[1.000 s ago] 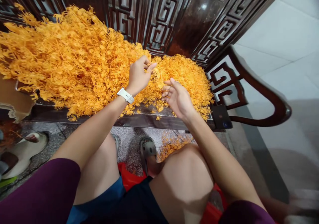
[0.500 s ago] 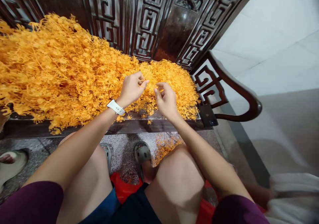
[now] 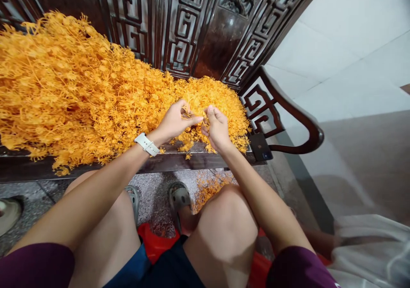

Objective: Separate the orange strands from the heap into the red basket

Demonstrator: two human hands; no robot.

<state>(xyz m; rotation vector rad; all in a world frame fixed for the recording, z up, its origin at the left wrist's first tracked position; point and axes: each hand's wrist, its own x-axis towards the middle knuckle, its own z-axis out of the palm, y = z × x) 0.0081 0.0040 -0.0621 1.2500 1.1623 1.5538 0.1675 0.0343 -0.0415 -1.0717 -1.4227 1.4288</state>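
A large heap of orange plastic flower pieces (image 3: 96, 83) covers the dark wooden bench seat (image 3: 179, 163). Over its right part, my left hand (image 3: 178, 120), with a white watch on the wrist, has its thumb stretched toward the right and its fingers curled round small orange pieces. My right hand (image 3: 218, 126) is close beside it, thumb and fingers pinched on an orange piece whose shape is too small to tell. The fingertips of both hands nearly meet. A few loose orange pieces (image 3: 188, 155) lie near the seat's front edge.
A black phone (image 3: 261, 146) lies at the seat's right end beside the curved armrest (image 3: 301, 145). Behind rises the carved backrest (image 3: 213, 51). Orange bits (image 3: 209, 187) are scattered on the floor. Someone's pale clothing (image 3: 368, 249) shows at the lower right.
My left thumb has stretched out to the right and my hands have come closer together. My right hand has turned, its thumb now higher. The whole view has shifted slightly.
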